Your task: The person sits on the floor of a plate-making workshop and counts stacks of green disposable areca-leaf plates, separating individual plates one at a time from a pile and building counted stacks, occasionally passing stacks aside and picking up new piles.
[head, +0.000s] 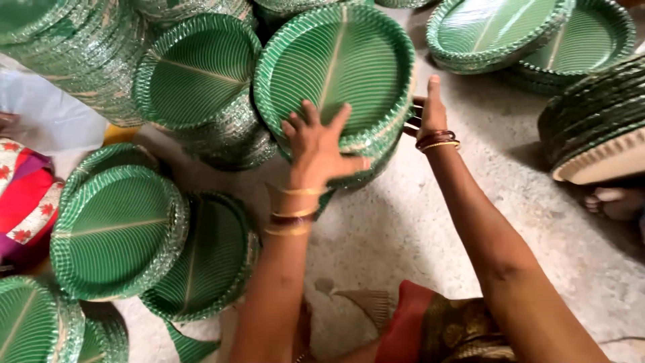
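A stack of round green leaf-patterned paper plates (349,47) stands tilted on the concrete floor in front of me. My left hand (316,144) lies flat with fingers spread against the lower face of the top plate. My right hand (428,107) grips the right edge of the same stack, its fingers hidden behind the rim and the thumb pointing up. Bangles sit on both wrists.
More green plate stacks surround me: behind at the left (195,74), lower left (114,228), beside it (211,259), top right (497,30) and a side-lying stack at the right (594,131). A red patterned cloth (23,195) is at the far left. A person's foot (615,202) shows at the right.
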